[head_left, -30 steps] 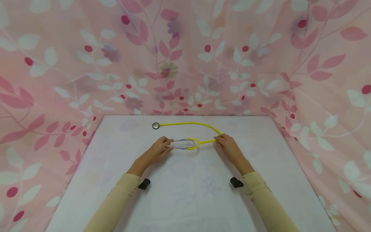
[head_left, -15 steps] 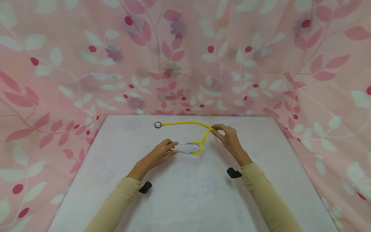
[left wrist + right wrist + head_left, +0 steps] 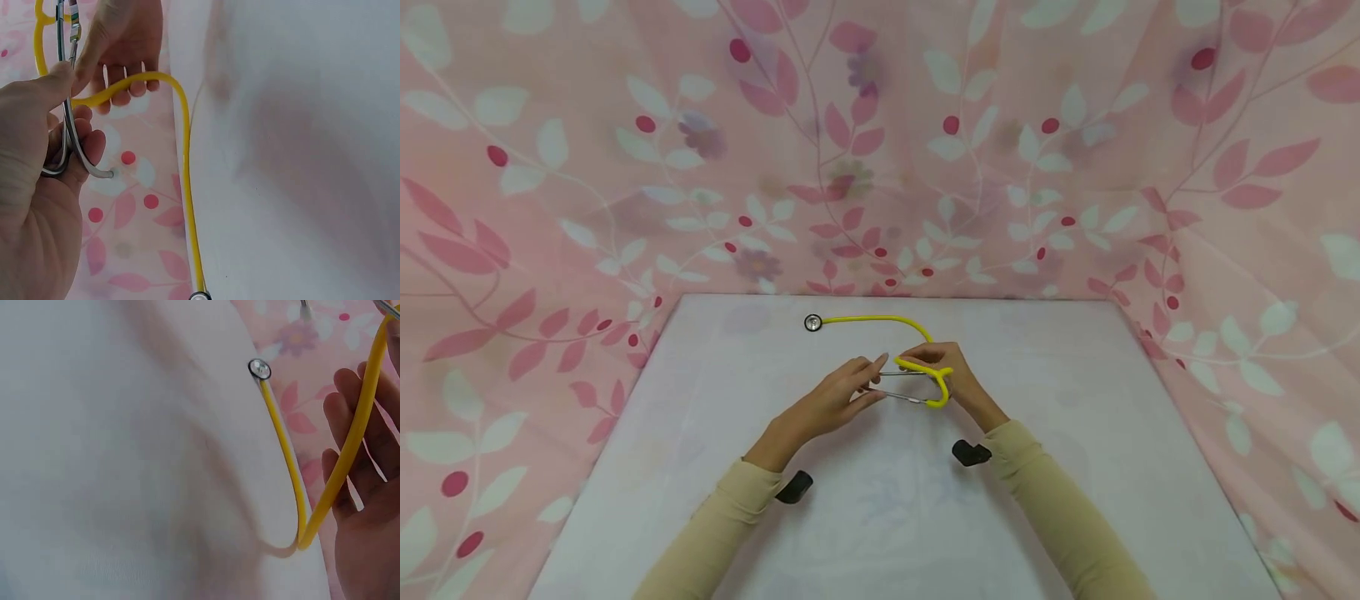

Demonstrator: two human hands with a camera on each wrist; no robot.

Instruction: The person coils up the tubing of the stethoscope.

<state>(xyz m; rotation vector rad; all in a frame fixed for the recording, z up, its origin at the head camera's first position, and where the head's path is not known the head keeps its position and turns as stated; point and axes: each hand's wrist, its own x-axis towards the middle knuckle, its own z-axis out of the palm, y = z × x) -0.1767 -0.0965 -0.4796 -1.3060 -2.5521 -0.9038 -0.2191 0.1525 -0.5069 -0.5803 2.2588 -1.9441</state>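
Watching remotely: left hand [image 3: 837,396] pinching metal tubes [image 3: 904,397], right hand [image 3: 964,383] at yellow tubing [image 3: 187,147], its hidden grip unclear to me.

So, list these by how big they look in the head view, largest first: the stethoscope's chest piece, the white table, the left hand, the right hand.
1. White table
2. Left hand, right hand: too alike to rank
3. Chest piece

Stethoscope ear tubes [image 3: 901,374] in fingers of left hand [image 3: 835,402], extending right toward fingers of right hand [image 3: 962,383]. Tubing fork [image 3: 939,375] by right fingers. Chest piece [image 3: 813,322] on table [image 3: 880,533], beyond and left of both hands' fingers. Curtain [image 3: 895,167] farther behind.
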